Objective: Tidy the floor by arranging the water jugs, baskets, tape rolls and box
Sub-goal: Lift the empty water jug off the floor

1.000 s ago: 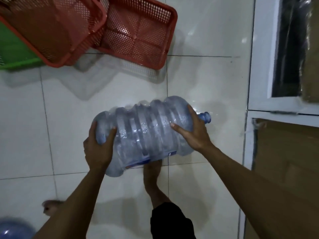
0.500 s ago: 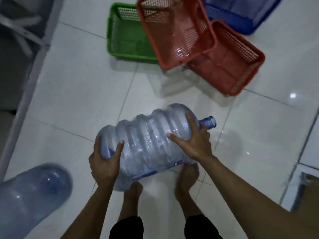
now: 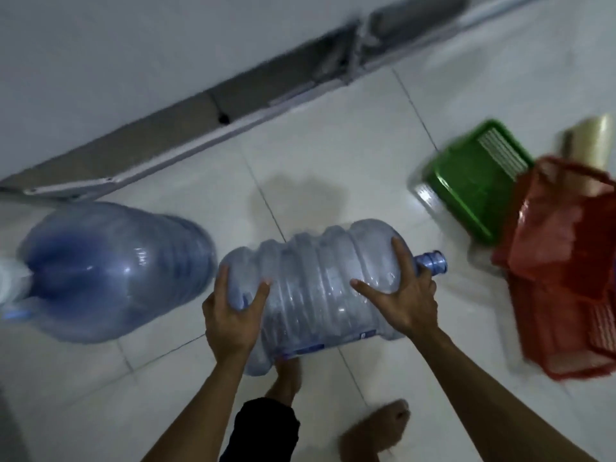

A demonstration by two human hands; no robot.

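I carry an empty clear-blue water jug (image 3: 313, 288) on its side above the tiled floor, its neck pointing right. My left hand (image 3: 231, 315) grips the jug's base end, thumb and fingers wrapped round the rim. My right hand (image 3: 405, 295) grips the shoulder near the neck. A second blue water jug (image 3: 113, 271) lies on the floor to the left. A green basket (image 3: 473, 181) and a red basket (image 3: 563, 271) sit at the right. A pale tape roll (image 3: 590, 145) shows behind the red basket, blurred.
A grey wall and a grey skirting strip (image 3: 213, 118) run diagonally across the top. White floor tiles (image 3: 333, 155) lie between the wall and the jugs. My bare feet (image 3: 376, 428) stand below the held jug.
The view has swung left: the baskets shifted to the right edge, the second jug came fully into view, and the wall appeared. Both hands keep the same grip on the jug.
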